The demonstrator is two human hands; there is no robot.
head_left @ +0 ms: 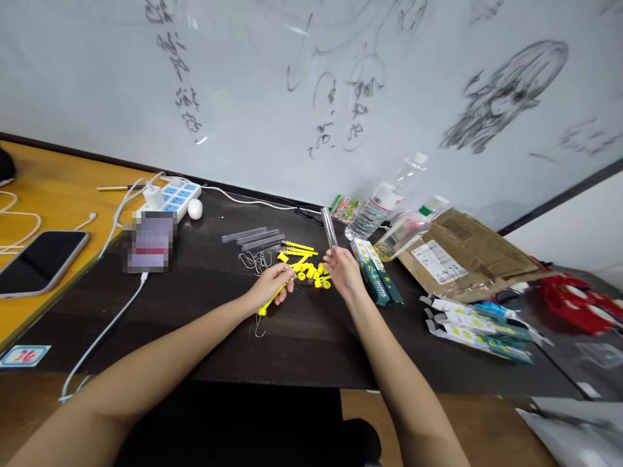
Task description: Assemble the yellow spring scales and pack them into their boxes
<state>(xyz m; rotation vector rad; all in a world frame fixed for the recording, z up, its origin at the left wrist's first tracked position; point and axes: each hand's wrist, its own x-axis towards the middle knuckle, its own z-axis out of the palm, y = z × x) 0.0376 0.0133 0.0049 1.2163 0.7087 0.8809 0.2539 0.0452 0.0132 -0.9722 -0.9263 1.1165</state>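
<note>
My left hand (pixel 273 283) is closed on a thin yellow rod (pixel 274 300) that slants down to a yellow end piece with a wire hook (pixel 260 326) hanging below it. My right hand (pixel 343 269) pinches the lower end of a clear tube (pixel 328 227), held nearly upright. Between and beyond the hands lie small yellow parts (pixel 306 269) and yellow sticks (pixel 300 246). Several clear tubes (pixel 256 238) rest farther back on the dark table (pixel 195 331). Bent metal hooks (pixel 254 261) lie just left of the yellow parts.
Green and white boxes (pixel 374 272) stand right of my right hand, with flattened ones (pixel 479 327) farther right. Bottles (pixel 382 204) and a cardboard package (pixel 467 253) are behind. At left are a power strip (pixel 180 194), a blurred device (pixel 150 242) and a phone (pixel 41 263).
</note>
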